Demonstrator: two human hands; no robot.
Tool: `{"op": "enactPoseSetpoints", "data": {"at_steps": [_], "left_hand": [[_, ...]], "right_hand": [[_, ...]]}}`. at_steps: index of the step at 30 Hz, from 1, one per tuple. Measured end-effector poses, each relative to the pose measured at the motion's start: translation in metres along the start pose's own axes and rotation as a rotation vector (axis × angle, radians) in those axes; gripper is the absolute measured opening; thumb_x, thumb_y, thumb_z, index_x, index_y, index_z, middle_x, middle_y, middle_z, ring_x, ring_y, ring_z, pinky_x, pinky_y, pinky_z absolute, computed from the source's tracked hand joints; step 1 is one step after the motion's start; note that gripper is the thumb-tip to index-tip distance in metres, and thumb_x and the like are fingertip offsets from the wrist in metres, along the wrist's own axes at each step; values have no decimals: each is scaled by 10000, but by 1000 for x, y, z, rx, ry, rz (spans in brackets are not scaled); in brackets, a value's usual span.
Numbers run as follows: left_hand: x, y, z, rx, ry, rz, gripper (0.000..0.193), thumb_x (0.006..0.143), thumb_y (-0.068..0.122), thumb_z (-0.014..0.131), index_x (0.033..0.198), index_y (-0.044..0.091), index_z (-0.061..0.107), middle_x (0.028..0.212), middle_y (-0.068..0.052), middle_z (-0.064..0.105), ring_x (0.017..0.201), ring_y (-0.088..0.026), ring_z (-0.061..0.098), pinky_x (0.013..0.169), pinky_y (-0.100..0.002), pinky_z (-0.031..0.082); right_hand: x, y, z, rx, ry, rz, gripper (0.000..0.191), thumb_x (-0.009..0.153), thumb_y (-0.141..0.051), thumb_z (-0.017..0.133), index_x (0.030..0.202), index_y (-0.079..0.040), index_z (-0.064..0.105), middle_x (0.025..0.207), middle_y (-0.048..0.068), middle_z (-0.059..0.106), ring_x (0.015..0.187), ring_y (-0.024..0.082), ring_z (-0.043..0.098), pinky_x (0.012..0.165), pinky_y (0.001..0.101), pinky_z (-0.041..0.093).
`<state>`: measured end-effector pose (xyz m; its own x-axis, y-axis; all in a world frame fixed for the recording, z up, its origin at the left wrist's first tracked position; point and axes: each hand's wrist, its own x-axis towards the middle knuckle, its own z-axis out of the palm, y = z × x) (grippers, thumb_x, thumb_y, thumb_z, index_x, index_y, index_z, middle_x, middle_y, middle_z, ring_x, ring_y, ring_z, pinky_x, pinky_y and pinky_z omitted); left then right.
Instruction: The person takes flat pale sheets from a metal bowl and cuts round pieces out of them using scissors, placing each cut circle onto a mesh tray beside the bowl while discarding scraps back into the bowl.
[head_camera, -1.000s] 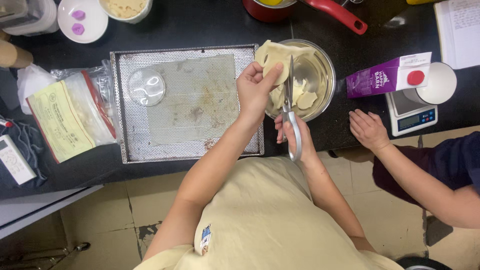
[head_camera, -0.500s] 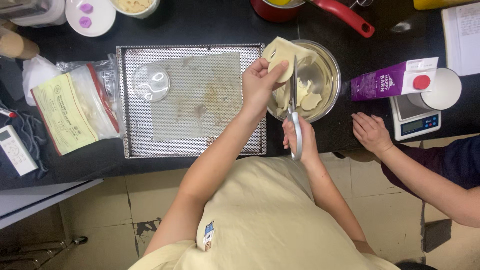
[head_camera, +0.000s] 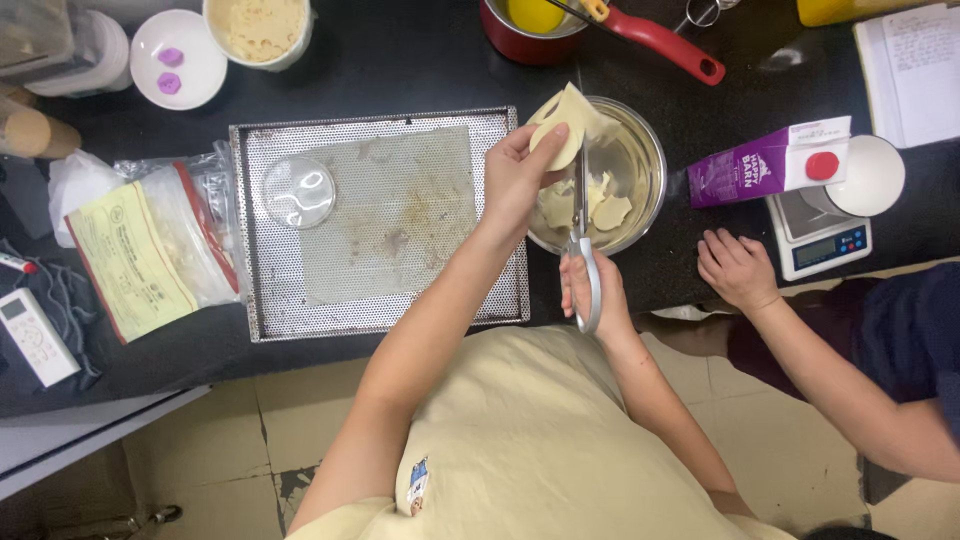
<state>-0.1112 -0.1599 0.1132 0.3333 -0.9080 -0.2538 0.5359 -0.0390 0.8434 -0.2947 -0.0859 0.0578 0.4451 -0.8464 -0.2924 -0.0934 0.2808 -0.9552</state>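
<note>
1. At the far left of the black counter (head_camera: 400, 60), a zip bag with a yellow label (head_camera: 140, 250) is seen lying beside a white remote-like device (head_camera: 35, 338).
2. A small white dish with two purple pieces (head_camera: 178, 58) and a tub of pale crumbly stuff (head_camera: 258, 30) are set along the counter's far edge.
3. A perforated metal tray (head_camera: 380, 225) is laid flat in the middle, lined with stained parchment, and a clear round lid (head_camera: 298, 192) is rested on its left part.
4. The left hand (head_camera: 518, 180) is closed on a pale dough sheet (head_camera: 565, 125), which is held up over the near-left rim of a steel bowl (head_camera: 640, 170).
5. Cut pale pieces are seen lying inside that bowl.
6. Scissors (head_camera: 582, 250) are gripped by the right hand (head_camera: 598, 295) at the handles, blades pointed up at the sheet; whether the blades touch it cannot be told.
7. A red-handled pot (head_camera: 600, 22) is placed behind the bowl.
8. A purple carton (head_camera: 765, 165) is laid on its side, just beside a small scale (head_camera: 820, 240) bearing a white cup (head_camera: 870, 175).
9. Another person's hand (head_camera: 738, 268) is rested flat on the counter's edge, near the scale.
</note>
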Motion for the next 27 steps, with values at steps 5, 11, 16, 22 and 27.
{"op": "enactPoseSetpoints", "data": {"at_steps": [5, 11, 16, 22, 27], "left_hand": [[1, -2, -1, 36, -16, -1, 301, 955, 226, 679, 1116, -27, 687, 951, -96, 767, 822, -133, 750, 754, -282, 643], [-7, -6, -6, 310, -188, -14, 290, 958, 246, 704, 1092, -10, 725, 866, -54, 753, 772, -88, 711, 685, -234, 610], [-4, -14, -10, 261, -177, -46, 288, 942, 262, 707, 1069, 4, 718, 856, -31, 762, 766, -86, 725, 681, -234, 607], [1, -18, -17, 313, -155, -56, 305, 944, 251, 703, 1118, 1, 711, 891, -58, 771, 784, -107, 734, 688, -237, 612], [10, -14, -26, 162, -151, -74, 332, 945, 224, 683, 1183, -7, 679, 993, -104, 763, 836, -142, 749, 720, -287, 642]], "right_hand": [[-1, 14, -2, 103, -52, -32, 572, 1032, -553, 453, 1136, -1, 564, 904, 56, 569, 663, 94, 584, 582, 259, 519], [3, 7, 0, 194, -30, -55, 598, 1039, -580, 429, 1139, -4, 552, 938, 65, 566, 687, 107, 588, 619, 273, 528], [2, 1, 5, 188, 10, 9, 603, 1017, -601, 460, 1022, -4, 547, 759, 48, 522, 564, 111, 546, 491, 269, 481], [-3, -1, 1, 182, -9, 81, 594, 994, -600, 483, 919, -12, 526, 634, 30, 485, 461, 116, 497, 402, 260, 431], [-6, 5, -4, 167, 4, 78, 534, 1035, -528, 476, 949, -4, 536, 712, 53, 499, 495, 119, 509, 424, 261, 437]]}}
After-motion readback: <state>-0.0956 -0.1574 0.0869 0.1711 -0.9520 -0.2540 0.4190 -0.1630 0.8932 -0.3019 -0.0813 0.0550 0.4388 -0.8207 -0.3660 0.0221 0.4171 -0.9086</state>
